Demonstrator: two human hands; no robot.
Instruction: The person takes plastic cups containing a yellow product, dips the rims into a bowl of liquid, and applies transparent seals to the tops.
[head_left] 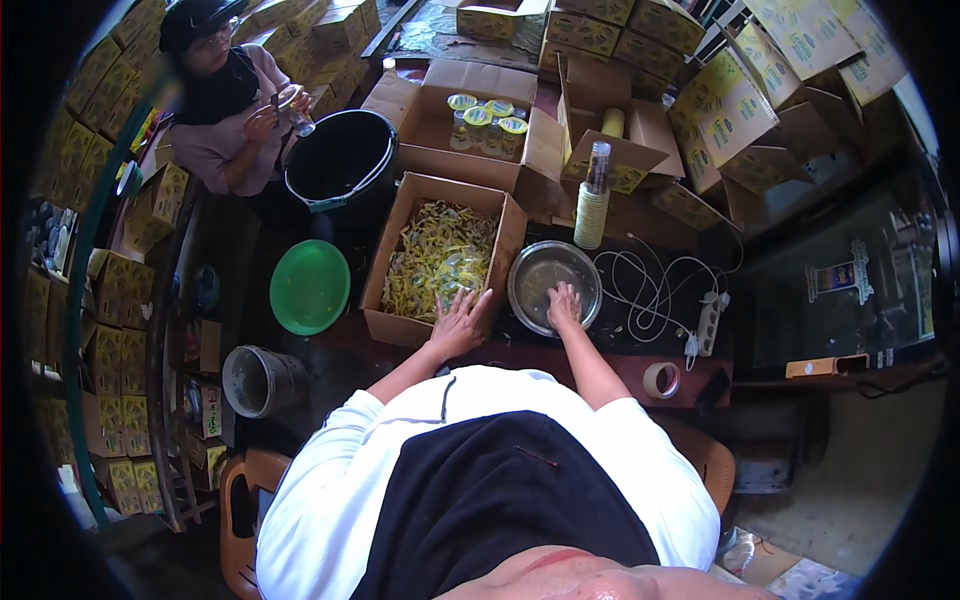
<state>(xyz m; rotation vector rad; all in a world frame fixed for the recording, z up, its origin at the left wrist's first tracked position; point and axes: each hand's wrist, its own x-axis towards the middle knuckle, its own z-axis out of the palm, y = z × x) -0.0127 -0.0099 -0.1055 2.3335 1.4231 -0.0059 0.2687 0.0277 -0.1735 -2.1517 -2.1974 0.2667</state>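
My left hand [460, 324] lies with fingers spread over the near edge of a cardboard box [515, 222]. That box is filled with small yellow wrapped pieces [430, 245], and a clear plastic container [462, 268] lies on them just beyond my fingertips. Whether the fingers touch it I cannot tell. My right hand [564, 305] reaches down into a round metal bowl [596, 292], its fingers bent together; what they pinch, if anything, is hidden. Behind the bowl stands a tall stack of pale yellow lids [590, 220] with a clear jar [599, 160] on top.
Left of the box are a green basin [310, 287], a black bucket [340, 160] and a grey pail [260, 382]. Farther back, a carton holds several lidded jars [485, 125]. White cable [640, 285], a power strip [710, 322] and a tape roll [661, 380] lie right. A person [235, 120] works at the far left.
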